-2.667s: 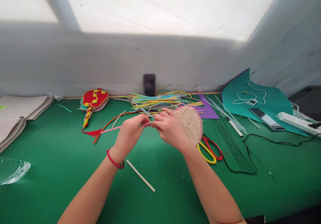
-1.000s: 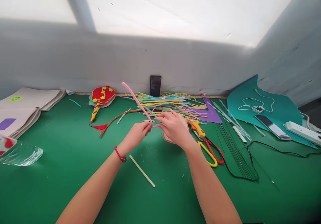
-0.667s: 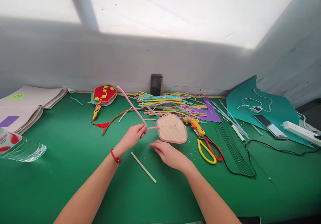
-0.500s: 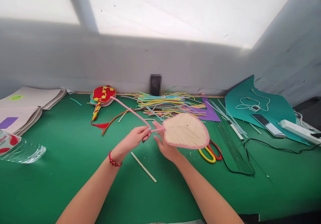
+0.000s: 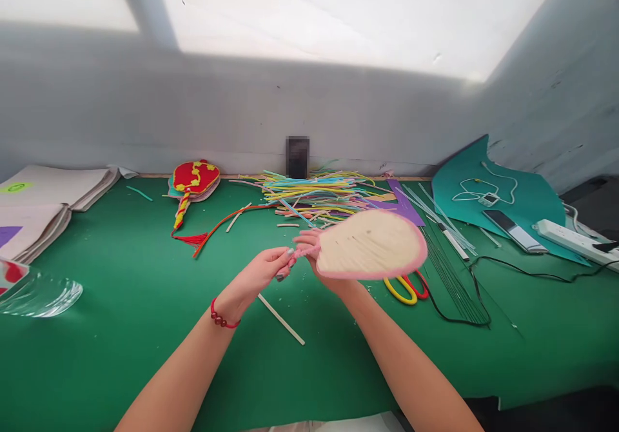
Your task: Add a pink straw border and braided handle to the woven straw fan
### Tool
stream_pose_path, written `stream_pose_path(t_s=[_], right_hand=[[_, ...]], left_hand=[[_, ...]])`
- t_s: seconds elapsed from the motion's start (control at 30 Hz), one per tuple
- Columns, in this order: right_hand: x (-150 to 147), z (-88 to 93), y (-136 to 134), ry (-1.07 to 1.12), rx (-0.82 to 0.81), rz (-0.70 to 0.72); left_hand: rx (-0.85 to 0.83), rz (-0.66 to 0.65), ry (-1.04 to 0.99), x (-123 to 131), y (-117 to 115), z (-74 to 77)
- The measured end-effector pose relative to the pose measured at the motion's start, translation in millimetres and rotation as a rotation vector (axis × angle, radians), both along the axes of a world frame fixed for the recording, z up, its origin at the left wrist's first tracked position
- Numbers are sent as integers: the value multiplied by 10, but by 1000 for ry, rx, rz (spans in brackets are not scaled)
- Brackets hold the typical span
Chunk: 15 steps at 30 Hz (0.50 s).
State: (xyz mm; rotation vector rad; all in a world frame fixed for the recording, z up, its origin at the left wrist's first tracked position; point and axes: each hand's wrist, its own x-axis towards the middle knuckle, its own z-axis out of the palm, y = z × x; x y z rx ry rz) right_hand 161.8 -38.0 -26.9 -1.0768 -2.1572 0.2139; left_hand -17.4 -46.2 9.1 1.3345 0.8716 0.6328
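Note:
A cream fan with a pink rim is held above the table, its wide face to the right. My left hand is closed round the end of its thin pink handle. Behind the handle and the fan's lower edge is my right hand, its fingers apart and pointing left, partly hidden by the fan; whether it grips anything does not show. A loose cream strip lies on the table below the hands. At the left back rests a red and yellow fan with a red tassel.
Bundled coloured strips lie at the back by a dark block. To the right are scissors, green wires, a phone and a power strip. A clear container and papers stand left.
The fan has shifted right and turned. The long pink strip that stuck out from my left hand toward the back left no longer shows there; pink now lies along the handle.

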Motion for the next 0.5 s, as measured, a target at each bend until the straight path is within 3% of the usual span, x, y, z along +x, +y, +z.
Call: stream_pose_path(t_s=[0.23, 0.33, 0.5], right_hand=[[-162, 137, -230, -239, 103, -200], [-212, 177, -285, -324, 110, -262], [-283, 255, -409, -406, 96, -358]], left_hand=[[9, 294, -199, 97, 96, -227], [66, 356, -160, 155, 85, -268], [297, 476, 48, 158, 70, -298]])
